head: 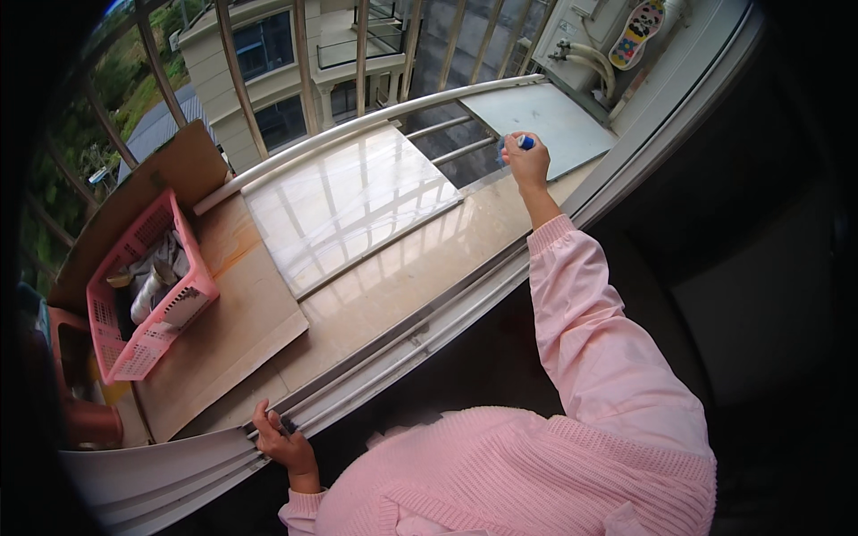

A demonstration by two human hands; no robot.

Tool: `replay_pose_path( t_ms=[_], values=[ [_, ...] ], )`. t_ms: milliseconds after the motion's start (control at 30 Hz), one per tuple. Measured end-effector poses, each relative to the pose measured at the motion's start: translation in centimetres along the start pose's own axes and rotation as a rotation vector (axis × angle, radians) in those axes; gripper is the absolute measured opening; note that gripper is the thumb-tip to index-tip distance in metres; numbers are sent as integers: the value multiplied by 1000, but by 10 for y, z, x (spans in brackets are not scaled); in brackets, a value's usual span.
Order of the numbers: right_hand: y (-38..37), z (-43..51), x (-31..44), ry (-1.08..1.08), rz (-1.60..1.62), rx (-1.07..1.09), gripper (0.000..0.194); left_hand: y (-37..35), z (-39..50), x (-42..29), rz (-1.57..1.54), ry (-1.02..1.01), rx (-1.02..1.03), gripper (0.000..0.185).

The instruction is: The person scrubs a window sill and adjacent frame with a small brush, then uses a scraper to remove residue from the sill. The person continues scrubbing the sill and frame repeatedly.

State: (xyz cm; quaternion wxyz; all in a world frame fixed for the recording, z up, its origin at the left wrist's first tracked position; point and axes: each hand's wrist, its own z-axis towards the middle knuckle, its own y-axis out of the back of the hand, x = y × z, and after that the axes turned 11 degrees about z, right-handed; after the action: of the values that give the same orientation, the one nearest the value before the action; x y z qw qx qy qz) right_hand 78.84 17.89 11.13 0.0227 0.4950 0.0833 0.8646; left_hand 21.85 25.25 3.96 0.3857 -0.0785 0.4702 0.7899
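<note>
My right hand (529,163) is closed around a small blue-and-white brush handle (526,142), with blue bristles (501,153) showing at its left side. It hovers over the window ledge, by the gap between two slabs. My left hand (287,447) is low in view, at the end of the white sliding window frame (161,462). A small dark thing (288,425) shows by its fingers; whether they grip it is unclear. Between the hands runs the window track (415,335), with dark dirt in its grooves.
A glossy white tile (355,208) and a pale panel (536,124) lie on the beige ledge (395,268). To the left, a pink plastic basket (201,295) holding cloths stands on cardboard (248,335). Metal bars (238,87) enclose the outside. An insole (637,33) hangs at upper right.
</note>
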Motion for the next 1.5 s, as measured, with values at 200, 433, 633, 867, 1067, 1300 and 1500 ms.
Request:
replay_pose_path(
  t_ms=[200,433,633,867,1067,1300,1500],
  values=[
    [2,-15,-7,35,-419,11,25,0,1,-3,5,-24,-17,21],
    [-5,11,-18,104,-269,-32,21,3,1,-4,18,-1,13,23],
    [2,5,-13,-336,378,68,15,4,1,-5,20,5,19,23],
    [37,17,-11,111,-592,-47,29,4,0,-4,16,31,38,20],
    [40,15,-39,-97,-535,0,28,5,-3,0,47,56,90,21],
    [13,49,-7,-332,202,70,12,2,-1,0,46,6,8,22],
    [20,45,-18,-114,-721,177,29,1,0,0,39,-2,-3,21]
  ],
)
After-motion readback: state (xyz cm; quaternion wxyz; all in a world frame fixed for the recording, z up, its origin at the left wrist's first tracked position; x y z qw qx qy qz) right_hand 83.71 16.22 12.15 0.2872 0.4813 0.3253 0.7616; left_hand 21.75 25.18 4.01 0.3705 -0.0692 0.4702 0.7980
